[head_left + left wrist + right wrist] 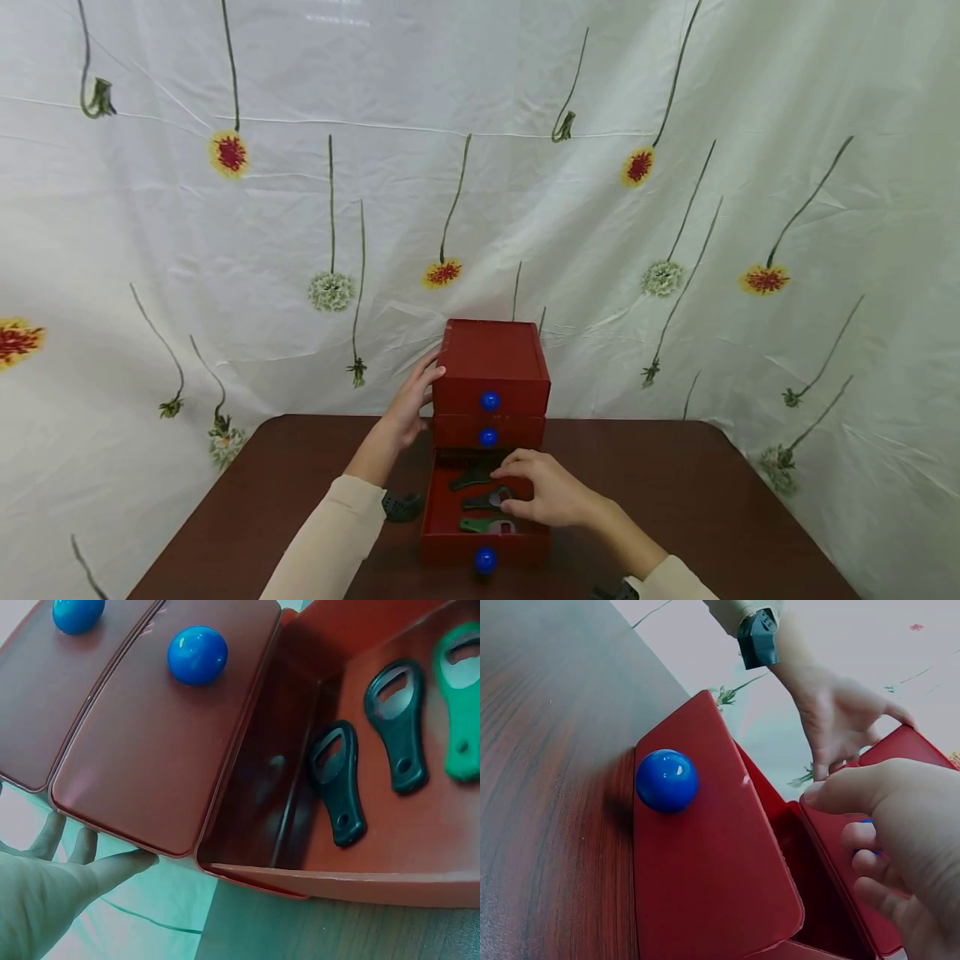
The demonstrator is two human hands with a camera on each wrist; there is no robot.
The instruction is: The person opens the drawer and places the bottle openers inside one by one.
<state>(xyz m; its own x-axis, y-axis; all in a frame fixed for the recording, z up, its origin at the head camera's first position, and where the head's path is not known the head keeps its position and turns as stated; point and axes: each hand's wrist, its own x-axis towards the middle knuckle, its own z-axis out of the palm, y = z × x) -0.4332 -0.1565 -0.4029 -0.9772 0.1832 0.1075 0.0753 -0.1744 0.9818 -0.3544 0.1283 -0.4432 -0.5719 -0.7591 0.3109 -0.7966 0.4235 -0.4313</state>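
A red chest (495, 350) with blue round knobs stands on the table, its bottom drawer (450, 546) pulled out. Inside the drawer lie a green bottle opener (461, 712), a black bottle opener (409, 750) and a smaller black bottle opener (343, 799), side by side. My left hand (408, 408) rests against the left side of the chest, fingers extended. Over the drawer is my right hand (551, 490), its fingers apart and loosely bent, with nothing visible between them. In the right wrist view, the openers are hidden behind the drawer's front.
The brown table (637, 475) extends to both sides of the chest. Close behind it hangs a white flower-print cloth (577, 225). Two closed drawers, with an upper blue knob (490, 401) and a lower blue knob (488, 437), sit above the open one.
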